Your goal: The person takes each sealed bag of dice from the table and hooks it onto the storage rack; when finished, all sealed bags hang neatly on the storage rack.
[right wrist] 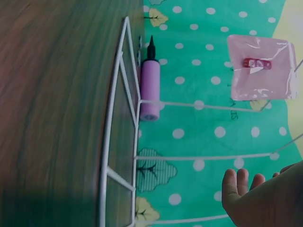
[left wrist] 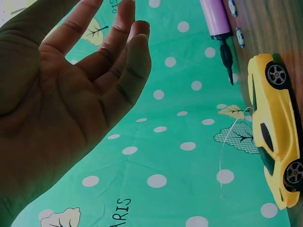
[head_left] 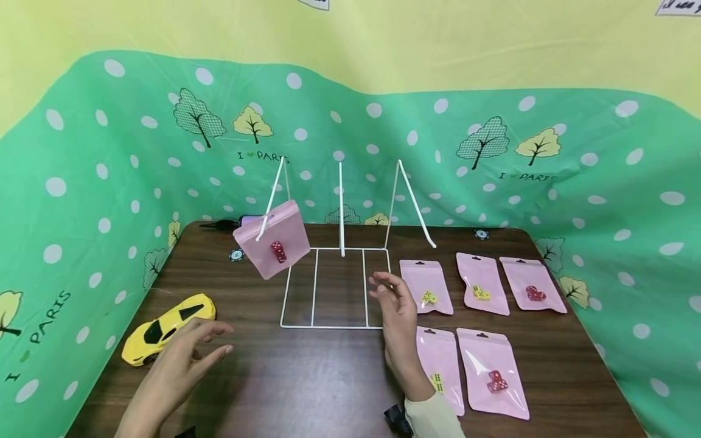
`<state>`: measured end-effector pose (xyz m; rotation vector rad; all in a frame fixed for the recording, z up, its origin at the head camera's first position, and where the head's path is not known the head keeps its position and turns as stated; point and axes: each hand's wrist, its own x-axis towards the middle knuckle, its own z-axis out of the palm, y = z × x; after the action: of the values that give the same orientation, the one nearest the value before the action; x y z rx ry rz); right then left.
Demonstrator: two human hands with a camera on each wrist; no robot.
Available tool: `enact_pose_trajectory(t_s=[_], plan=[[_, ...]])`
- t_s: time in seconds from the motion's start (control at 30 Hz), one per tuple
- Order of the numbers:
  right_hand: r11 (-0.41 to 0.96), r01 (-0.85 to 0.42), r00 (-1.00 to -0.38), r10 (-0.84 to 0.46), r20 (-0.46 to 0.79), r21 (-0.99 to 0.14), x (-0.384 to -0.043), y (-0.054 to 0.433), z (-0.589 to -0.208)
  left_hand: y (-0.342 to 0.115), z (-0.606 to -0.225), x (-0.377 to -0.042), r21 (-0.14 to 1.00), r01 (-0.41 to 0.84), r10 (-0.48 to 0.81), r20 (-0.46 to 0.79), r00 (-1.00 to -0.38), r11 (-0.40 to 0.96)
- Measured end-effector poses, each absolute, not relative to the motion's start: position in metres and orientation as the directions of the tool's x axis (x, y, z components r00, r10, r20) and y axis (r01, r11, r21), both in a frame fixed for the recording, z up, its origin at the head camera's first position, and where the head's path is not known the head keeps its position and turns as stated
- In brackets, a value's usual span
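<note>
A pink pouch (head_left: 285,234) with red dice inside hangs tilted on the left hook of the white wire rack (head_left: 313,292). In the right wrist view the same pouch (right wrist: 262,82) shows at upper right, apart from my right hand (right wrist: 260,194). My left hand (head_left: 183,365) is held with loosely bent fingers beside the yellow toy car (head_left: 170,328), holding nothing. In the left wrist view its palm (left wrist: 61,90) is bare. My right hand (head_left: 398,328) is raised near the rack's right side, fingers relaxed and nothing in them. The middle and right hooks bear no pouch.
On the right of the brown table (head_left: 306,377) lie several pink pouches, some with yellow dice (head_left: 429,297), others with red dice (head_left: 497,381). A purple hand pump (right wrist: 150,90) lies at the back behind the rack. Poker chips (head_left: 237,255) lie near the back edge.
</note>
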<state>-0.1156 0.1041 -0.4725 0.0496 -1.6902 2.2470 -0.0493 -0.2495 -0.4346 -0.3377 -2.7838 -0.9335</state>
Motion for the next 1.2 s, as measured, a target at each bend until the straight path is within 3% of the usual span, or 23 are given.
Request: enact_pose_trajectory(t_s=[0.3,0.57,1.2], plan=[[-0.191,-0.270,-0.931,0.303,0.205,-0.944,-0.110,0.132,-0.477,-0.247,-0.439,-0.051,0.563,0.275,0.177,0.223,-0.959,0.780],[-0.190,-0.160,-0.923,0.377,0.078,-0.969,-0.094,0.161,-0.477,-0.244,-0.441,-0.056,0.560,0.323,0.211,0.257,-0.943,0.763],[-0.082,-0.050,-0.876,0.482,0.004,-0.995,-0.049,0.232,-0.491,-0.236,-0.436,-0.063,0.611,0.234,0.206,0.117,-0.972,0.757]])
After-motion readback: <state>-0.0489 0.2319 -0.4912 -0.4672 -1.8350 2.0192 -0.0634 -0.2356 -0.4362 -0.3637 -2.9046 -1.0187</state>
